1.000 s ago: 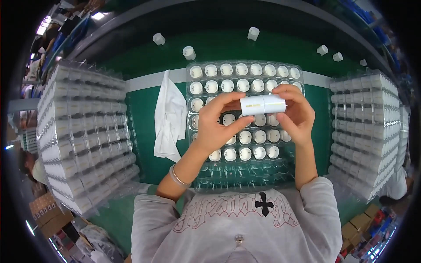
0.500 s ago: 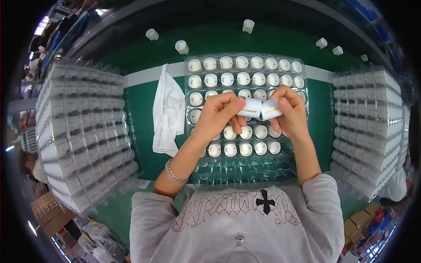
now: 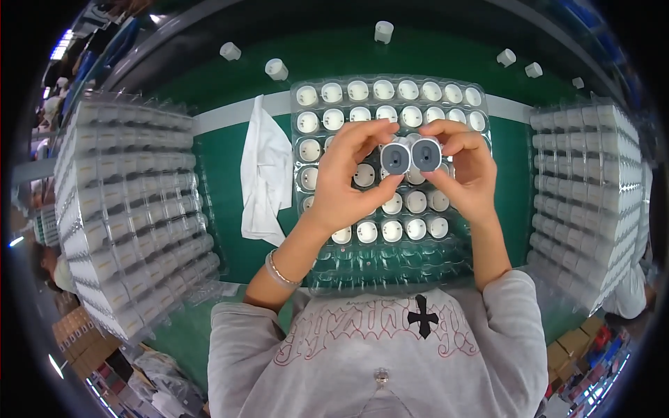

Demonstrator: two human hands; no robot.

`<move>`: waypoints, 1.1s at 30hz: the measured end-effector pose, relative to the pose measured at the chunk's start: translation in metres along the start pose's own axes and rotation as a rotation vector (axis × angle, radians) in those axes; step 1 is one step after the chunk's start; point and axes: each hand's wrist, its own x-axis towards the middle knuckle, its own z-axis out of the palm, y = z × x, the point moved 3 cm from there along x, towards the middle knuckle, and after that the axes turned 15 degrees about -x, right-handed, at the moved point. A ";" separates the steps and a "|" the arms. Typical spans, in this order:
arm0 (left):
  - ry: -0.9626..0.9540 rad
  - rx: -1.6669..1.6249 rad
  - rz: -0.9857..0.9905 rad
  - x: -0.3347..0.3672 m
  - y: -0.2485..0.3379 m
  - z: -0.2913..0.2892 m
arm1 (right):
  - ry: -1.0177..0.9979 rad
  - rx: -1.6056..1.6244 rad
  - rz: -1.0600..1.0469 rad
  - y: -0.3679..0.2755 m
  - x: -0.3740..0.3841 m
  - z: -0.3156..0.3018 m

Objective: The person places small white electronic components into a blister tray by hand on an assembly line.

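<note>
My left hand (image 3: 352,174) holds a small white cylindrical part (image 3: 394,159), its grey end turned toward me. My right hand (image 3: 468,171) holds a second white cylindrical part (image 3: 426,154) the same way, side by side with the first and touching it. Both hands hover above a clear plastic tray (image 3: 390,258) whose pockets hold several white round parts (image 3: 357,90). The tray's front rows of pockets look bare. A thin bracelet (image 3: 279,268) sits on my left wrist.
A crumpled white cloth (image 3: 265,174) lies on the green table (image 3: 223,167) left of the tray. Tall stacks of filled clear trays stand at the left (image 3: 132,209) and at the right (image 3: 592,188). Several loose white parts (image 3: 276,68) sit along the table's far side.
The two parts were held end to end in a line in front of me; they have come apart and turned so that their grey ends face me, side by side.
</note>
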 end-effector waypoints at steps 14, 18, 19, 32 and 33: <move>-0.797 0.611 -0.031 -0.026 -0.021 0.093 | -0.352 -0.763 0.528 -0.053 -0.080 -0.073; -0.891 0.599 -0.100 -0.033 -0.026 0.097 | -0.330 -0.599 0.220 -0.100 -0.054 -0.065; -0.886 0.598 -0.083 -0.033 -0.029 0.101 | -0.472 -0.466 -0.018 -0.116 -0.048 -0.060; -0.817 0.637 0.053 -0.017 -0.023 0.108 | -0.540 -0.036 -0.664 -0.141 -0.026 0.098; -0.820 0.641 0.075 -0.020 -0.022 0.111 | -0.516 -0.042 -0.686 -0.143 -0.025 0.098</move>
